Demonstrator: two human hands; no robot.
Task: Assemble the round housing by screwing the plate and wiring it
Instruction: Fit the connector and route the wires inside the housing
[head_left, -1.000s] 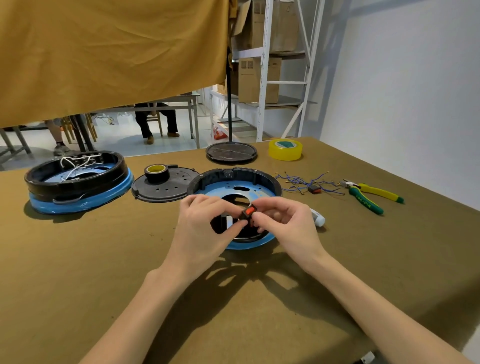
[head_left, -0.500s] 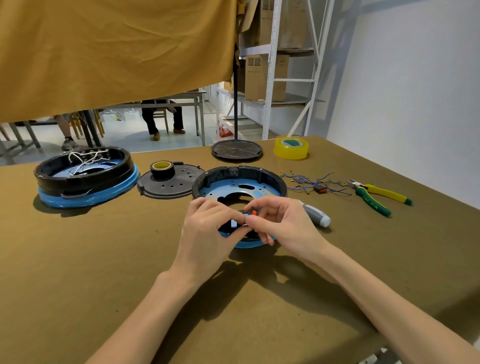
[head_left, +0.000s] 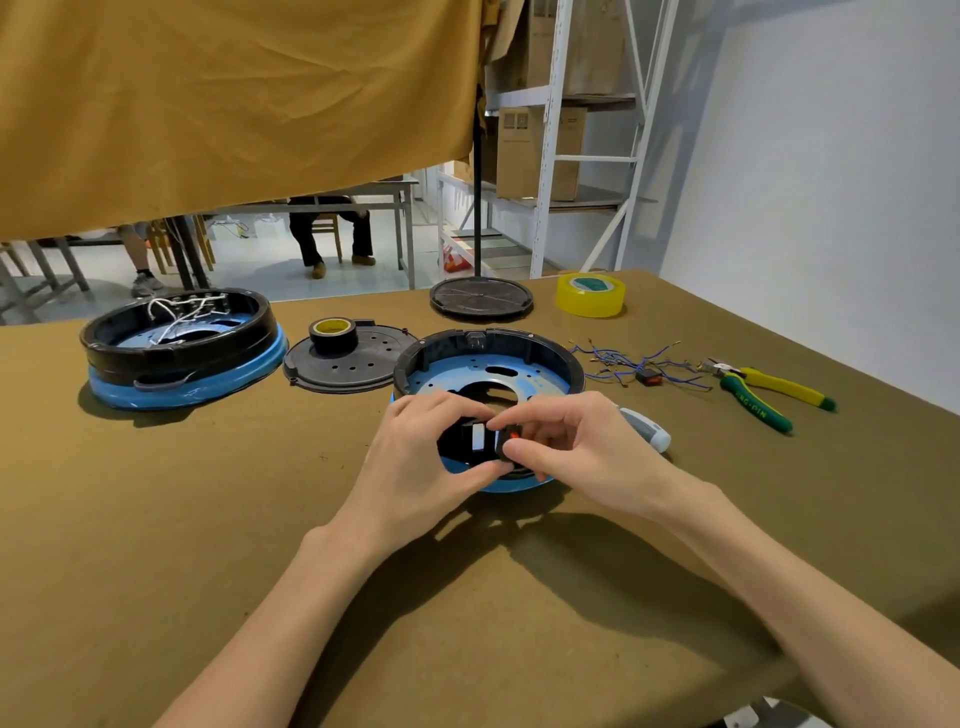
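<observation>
Round housing (head_left: 488, 364) sits mid-table. Both hands at its near rim: right hand (head_left: 576, 447) pinches small red rocker switch (head_left: 510, 440), left hand (head_left: 426, 452) pinches rim w/ thumb. Switch looks light, stiff plastic; hold by its sides.

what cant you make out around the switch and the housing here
Head view only:
- Red rocker switch: mostly covered by the right hand and left hand; its terminals are hidden.
- Near wall of the round housing: behind both hands, so whether the switch is seated is unclear.
- White tool: mostly behind the right hand.
- Pliers: handle lettering too small.
</observation>
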